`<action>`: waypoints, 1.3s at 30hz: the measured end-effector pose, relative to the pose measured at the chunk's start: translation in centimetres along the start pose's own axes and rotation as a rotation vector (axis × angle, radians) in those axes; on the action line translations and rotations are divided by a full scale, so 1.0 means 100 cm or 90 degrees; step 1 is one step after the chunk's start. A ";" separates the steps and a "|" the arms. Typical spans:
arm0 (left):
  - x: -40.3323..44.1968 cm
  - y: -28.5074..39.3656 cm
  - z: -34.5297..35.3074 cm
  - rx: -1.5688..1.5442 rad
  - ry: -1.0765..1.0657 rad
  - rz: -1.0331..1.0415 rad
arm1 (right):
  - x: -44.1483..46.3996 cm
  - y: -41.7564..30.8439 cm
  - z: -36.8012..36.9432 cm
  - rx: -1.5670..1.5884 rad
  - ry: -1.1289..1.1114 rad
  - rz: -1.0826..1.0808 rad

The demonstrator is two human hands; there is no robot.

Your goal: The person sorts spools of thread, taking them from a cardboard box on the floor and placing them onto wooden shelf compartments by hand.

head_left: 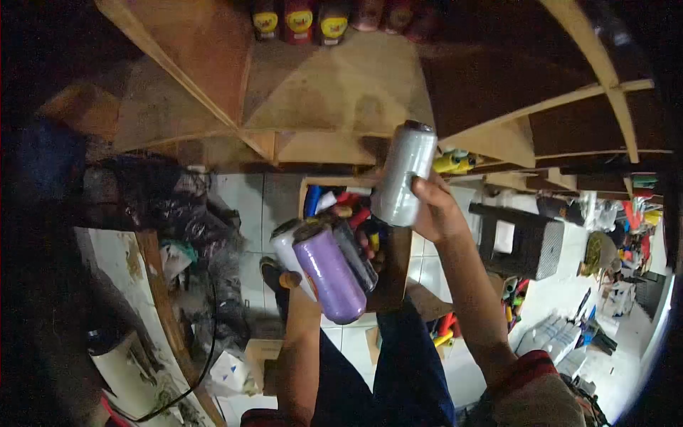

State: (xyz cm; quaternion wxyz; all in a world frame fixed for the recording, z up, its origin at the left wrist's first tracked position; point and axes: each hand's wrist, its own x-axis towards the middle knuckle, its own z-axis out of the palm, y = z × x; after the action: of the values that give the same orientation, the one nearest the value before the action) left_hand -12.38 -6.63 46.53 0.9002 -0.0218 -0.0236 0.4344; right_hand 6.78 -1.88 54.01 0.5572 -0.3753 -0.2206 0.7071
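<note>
My right hand point(439, 208) grips a pale grey thread cone point(407, 171) wrapped in clear film, raised in front of the wooden shelf. Lower and to the left, my left hand point(289, 280) clasps a bundle of thread cones. A purple thread cone point(331, 276) is in front, a white thread cone point(284, 235) shows at its left, and a black thread cone point(356, 255) at its right. Most of the left hand's fingers are hidden by the cones. Beneath both hands, a cardboard box point(393, 288) holds several cones of mixed colours.
Wooden shelving point(320, 92) spans the top, with dark and red labelled cones point(299, 21) standing at its back. Yellow cones point(455, 162) lie at the right. Black plastic bags point(203, 220) pile up at the left. A dark perforated box point(526, 242) stands on the white tiled floor.
</note>
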 end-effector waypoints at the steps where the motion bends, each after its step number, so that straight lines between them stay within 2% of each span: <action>1: 0.003 0.003 0.005 -0.010 -0.008 0.016 | 0.012 -0.005 0.003 0.001 -0.004 -0.021; 3: 0.010 0.009 0.013 -0.028 -0.041 0.008 | 0.035 -0.016 0.019 -0.040 0.002 -0.103; 6: 0.014 0.014 0.009 -0.017 -0.049 0.042 | 0.066 -0.032 0.020 -0.023 -0.022 -0.120; 7: 0.017 0.017 0.010 -0.012 -0.046 0.058 | 0.080 -0.037 0.018 -0.079 -0.032 -0.156; 8: 0.020 0.020 0.012 -0.008 -0.042 0.075 | 0.090 -0.040 0.015 -0.118 0.018 -0.203; 10: 0.023 0.023 0.022 0.013 -0.018 0.122 | 0.120 -0.045 0.000 -0.125 -0.009 -0.277; 11: 0.026 0.030 0.021 0.005 -0.093 0.068 | 0.137 -0.047 -0.008 -0.093 0.013 -0.259; 13: 0.032 0.034 0.024 -0.020 -0.107 0.058 | 0.167 -0.046 -0.021 -0.025 0.059 -0.223; 16: 0.052 0.041 0.014 -0.023 -0.178 0.050 | 0.187 -0.042 -0.037 -0.392 0.088 -0.357; 18: 0.058 0.044 0.022 -0.018 -0.168 0.047 | 0.196 -0.030 -0.050 -0.531 0.167 -0.437; 21: 0.070 0.043 0.024 -0.034 -0.208 0.047 | 0.170 -0.026 -0.018 -0.511 0.215 -0.392; 24: 0.071 0.046 0.026 -0.040 -0.188 0.043 | 0.178 -0.015 -0.012 -0.730 0.262 -0.567; 25: 0.070 0.045 0.022 -0.048 -0.168 0.046 | 0.177 -0.012 -0.009 -0.759 0.351 -0.612; 28: 0.068 0.052 0.024 -0.026 -0.150 0.042 | 0.184 -0.012 -0.014 -0.683 0.379 -0.385; 31: 0.065 0.057 0.022 -0.017 -0.122 0.046 | 0.187 -0.019 -0.021 -0.607 0.336 -0.400; 34: 0.063 0.061 0.021 -0.028 -0.136 0.045 | 0.201 -0.035 -0.035 -1.042 0.497 -0.451; 38: 0.061 0.068 0.020 0.013 -0.098 0.087 | 0.226 -0.059 -0.034 -0.915 0.338 -0.352; 39: 0.059 0.067 0.024 -0.007 -0.099 0.086 | 0.221 -0.057 -0.026 -0.882 0.378 -0.344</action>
State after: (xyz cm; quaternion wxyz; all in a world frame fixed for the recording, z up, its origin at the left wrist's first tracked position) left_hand -14.04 2.21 48.62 0.8640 0.0055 -0.0943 0.4945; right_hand 10.19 20.54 50.30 0.3851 -0.7419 -0.5355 0.1207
